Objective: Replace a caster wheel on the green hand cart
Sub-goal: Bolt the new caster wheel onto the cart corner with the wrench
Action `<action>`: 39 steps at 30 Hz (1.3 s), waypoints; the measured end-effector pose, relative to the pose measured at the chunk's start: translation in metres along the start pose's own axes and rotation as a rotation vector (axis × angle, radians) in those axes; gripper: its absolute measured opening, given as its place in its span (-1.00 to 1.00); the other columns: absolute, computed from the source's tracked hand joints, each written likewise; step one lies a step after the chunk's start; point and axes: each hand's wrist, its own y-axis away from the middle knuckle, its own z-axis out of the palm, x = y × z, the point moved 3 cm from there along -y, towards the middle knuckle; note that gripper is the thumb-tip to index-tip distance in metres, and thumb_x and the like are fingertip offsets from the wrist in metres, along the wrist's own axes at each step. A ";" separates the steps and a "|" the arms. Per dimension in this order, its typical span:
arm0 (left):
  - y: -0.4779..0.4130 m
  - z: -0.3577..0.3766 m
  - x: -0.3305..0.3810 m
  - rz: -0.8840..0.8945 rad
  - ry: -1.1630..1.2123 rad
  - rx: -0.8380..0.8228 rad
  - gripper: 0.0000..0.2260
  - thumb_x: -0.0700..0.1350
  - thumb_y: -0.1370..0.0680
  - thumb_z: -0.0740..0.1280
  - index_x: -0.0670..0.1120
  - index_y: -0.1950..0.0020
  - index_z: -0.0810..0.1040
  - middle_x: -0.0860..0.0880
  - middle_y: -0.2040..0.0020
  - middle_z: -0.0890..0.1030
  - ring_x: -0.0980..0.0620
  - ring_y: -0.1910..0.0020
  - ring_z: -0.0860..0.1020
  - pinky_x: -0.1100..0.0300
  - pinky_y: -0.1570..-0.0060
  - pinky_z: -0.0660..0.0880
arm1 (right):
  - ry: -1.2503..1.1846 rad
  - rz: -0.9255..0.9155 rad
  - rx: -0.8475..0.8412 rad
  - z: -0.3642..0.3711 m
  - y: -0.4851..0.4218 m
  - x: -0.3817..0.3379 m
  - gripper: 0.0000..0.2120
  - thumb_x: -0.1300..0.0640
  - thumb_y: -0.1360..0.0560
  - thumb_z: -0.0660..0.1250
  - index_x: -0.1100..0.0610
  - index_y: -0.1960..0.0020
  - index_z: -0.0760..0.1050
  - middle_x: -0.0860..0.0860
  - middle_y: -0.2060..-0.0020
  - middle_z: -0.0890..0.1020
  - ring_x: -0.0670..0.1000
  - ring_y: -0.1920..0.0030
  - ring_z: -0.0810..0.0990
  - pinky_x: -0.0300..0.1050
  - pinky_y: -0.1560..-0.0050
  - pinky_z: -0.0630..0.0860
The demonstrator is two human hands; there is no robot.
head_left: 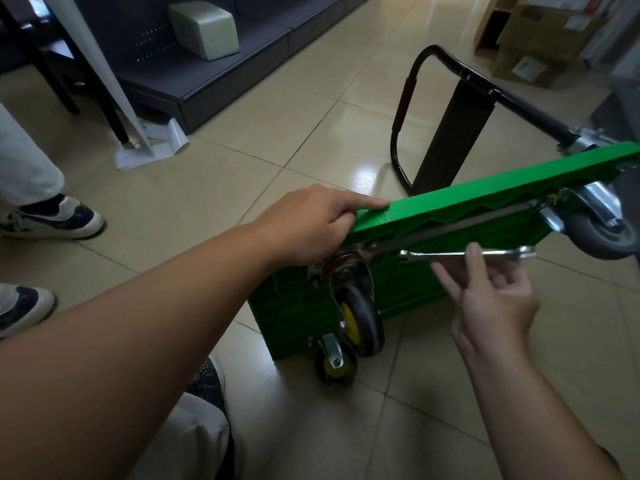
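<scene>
The green hand cart [450, 202] stands on its side on the tiled floor, underside toward me. My left hand [311, 223] grips its upper near corner, the index finger lying straight along the edge. My right hand [491, 292] holds a silver wrench [467, 253] between thumb and fingers, level against the underside; the wrench's left end sits by the mounting plate of a black caster with a yellow hub [360, 313]. A second yellow-hubbed caster [334, 365] is at the bottom. A grey-hubbed caster [599, 233] sits at the far right end.
The cart's black folding handle [408, 98] rests on the floor behind it. Another person's sneakers [52, 216] stand at the left. Dark shelving with a white box [204, 29] is at the back, cardboard boxes [540, 36] at the top right. My knee [194, 441] is below.
</scene>
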 end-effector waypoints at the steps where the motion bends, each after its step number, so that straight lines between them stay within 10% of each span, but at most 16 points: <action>1: 0.000 0.000 0.000 0.000 0.005 0.005 -0.58 -0.09 -0.71 0.15 0.37 -0.45 0.46 0.21 0.30 0.45 0.33 0.36 0.46 0.18 0.36 0.24 | 0.086 -0.198 -0.063 0.001 0.006 -0.012 -0.89 0.25 -0.60 0.39 0.08 -0.03 0.49 0.08 -0.07 0.66 0.06 -0.06 0.73 -0.03 0.05 0.71; 4: 0.000 -0.001 -0.001 0.004 0.006 0.007 -0.58 -0.08 -0.71 0.14 0.38 -0.44 0.46 0.18 0.25 0.50 0.34 0.35 0.45 0.21 0.35 0.24 | 0.374 -0.739 -0.323 0.020 0.033 -0.042 -0.77 0.21 -0.59 0.44 -0.07 -0.08 0.48 -0.04 0.00 0.64 -0.01 -0.04 0.69 -0.11 -0.04 0.67; 7: 0.000 -0.002 0.000 0.010 0.001 0.026 -0.58 -0.07 -0.71 0.14 0.39 -0.44 0.46 0.26 0.29 0.40 0.32 0.37 0.43 0.27 0.35 0.21 | 0.562 -1.033 -0.541 0.037 0.057 -0.047 -0.84 0.26 -0.58 0.44 0.22 -0.12 0.52 0.15 -0.03 0.57 0.09 -0.05 0.65 -0.09 -0.01 0.67; 15: 0.000 -0.001 -0.004 0.022 0.021 0.026 -0.56 -0.08 -0.69 0.13 0.41 -0.43 0.46 0.14 0.14 0.42 0.27 0.29 0.38 0.35 0.25 0.24 | 0.734 -1.217 -0.555 0.046 0.082 -0.031 -0.85 0.39 -0.51 0.46 0.41 -0.07 0.61 0.23 0.02 0.60 0.11 -0.02 0.61 0.02 -0.05 0.61; 20: -0.008 0.000 -0.008 -0.019 0.151 -0.032 -0.57 -0.13 -0.68 0.17 0.33 -0.37 0.56 0.04 -0.27 0.64 0.20 0.20 0.51 0.23 0.13 0.45 | 0.764 -1.269 -0.508 0.064 0.101 -0.018 -0.86 0.33 -0.56 0.45 0.34 -0.11 0.65 0.21 0.04 0.63 0.17 0.06 0.65 0.05 0.06 0.63; 24: -0.003 -0.007 -0.011 -0.067 0.579 -0.109 -0.68 -0.30 -0.62 0.30 0.00 -0.24 0.71 -0.05 -0.10 0.73 0.18 0.05 0.67 0.32 0.05 0.54 | 0.787 -1.228 -0.483 0.086 0.104 -0.022 -0.84 0.26 -0.60 0.43 0.28 -0.16 0.65 0.16 0.07 0.62 0.14 0.11 0.63 0.02 0.13 0.63; 28: -0.003 -0.008 -0.013 -0.070 0.594 -0.026 -0.60 -0.33 -0.60 0.29 0.14 0.15 0.74 0.11 0.16 0.74 0.24 0.21 0.65 0.35 0.15 0.53 | 0.753 -0.971 -0.487 0.097 0.075 -0.044 -0.84 0.19 -0.57 0.44 0.15 -0.14 0.58 -0.01 0.01 0.59 -0.08 0.05 0.60 -0.09 0.11 0.65; 35: -0.002 -0.001 -0.011 -0.048 0.320 0.025 -0.62 -0.22 -0.65 0.23 0.15 -0.31 0.65 0.03 -0.24 0.68 0.10 -0.19 0.63 0.04 -0.30 0.54 | 0.762 -0.770 -0.462 0.085 0.037 -0.060 -0.80 0.06 -0.51 0.51 -0.04 -0.04 0.50 -0.14 0.08 0.63 -0.19 0.04 0.62 -0.25 0.07 0.61; 39: 0.000 0.001 -0.007 -0.004 0.144 0.068 -0.63 -0.12 -0.65 0.24 0.22 -0.37 0.59 0.10 -0.20 0.68 0.31 0.04 0.59 0.20 -0.01 0.54 | 0.741 -0.792 -0.490 0.085 0.038 -0.062 -0.78 0.09 -0.51 0.51 -0.07 -0.03 0.49 -0.12 0.08 0.63 -0.15 0.04 0.63 -0.17 0.10 0.64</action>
